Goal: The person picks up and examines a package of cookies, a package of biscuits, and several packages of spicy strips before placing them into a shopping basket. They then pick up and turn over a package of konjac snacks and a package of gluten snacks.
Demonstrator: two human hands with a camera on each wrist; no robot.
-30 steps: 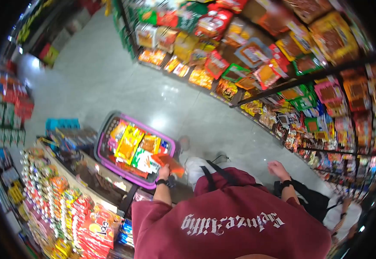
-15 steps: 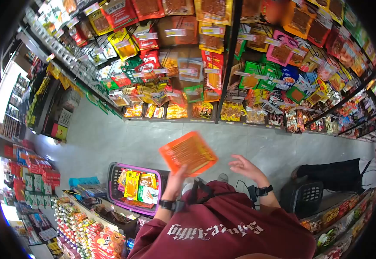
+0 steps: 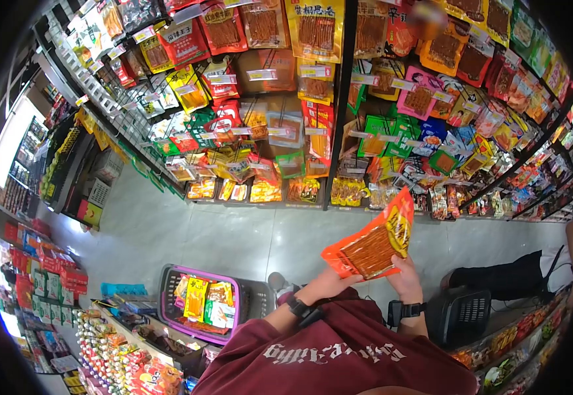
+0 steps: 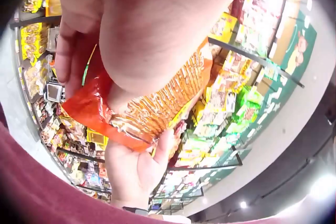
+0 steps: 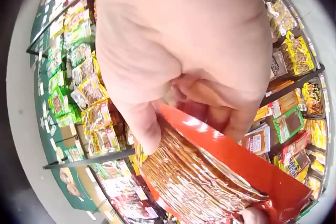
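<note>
The basket (image 3: 237,306) stands on the floor (image 3: 253,230), well left of the orange packet (image 3: 373,242), so a slip could drop the packet outside its rim. The left hand (image 3: 331,283) pinches the packet's lower edge, the right hand (image 3: 405,280) its lower-right corner; the limp top might flop if either thumb eases. In the head view, the packet hides most left fingers; its yellow label's wording is unclear; the right fingertips are largely covered.
</note>
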